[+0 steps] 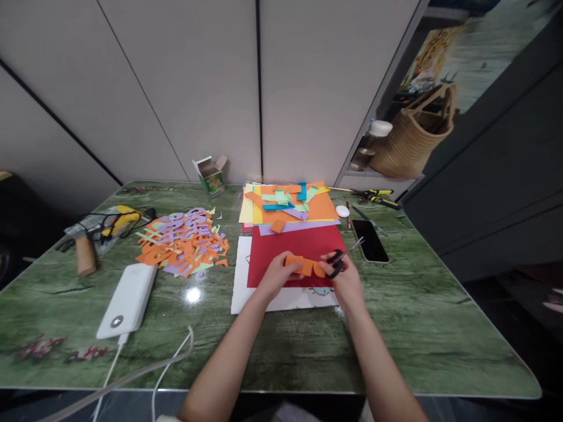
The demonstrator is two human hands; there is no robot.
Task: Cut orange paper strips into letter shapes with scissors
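Above a sheet of red paper (297, 241), my left hand (276, 275) pinches a folded piece of orange paper (302, 265). My right hand (348, 282) is closed around black-handled scissors (336, 262), whose blades point away to the upper right. Its fingertips also touch the right end of the orange piece, which has a curved edge. Under the red sheet lies white paper (241, 287) with a drawing partly showing. Just behind, strips of orange, green, blue and purple paper (285, 198) rest on stacked coloured sheets.
A heap of orange and purple paper scraps (185, 243) lies left, near a white power bank (127, 299) with a cable. A small green box (212, 179) stands at the back. On the right are a phone (370, 241), a white round object (342, 211) and yellow-black pliers (378, 198).
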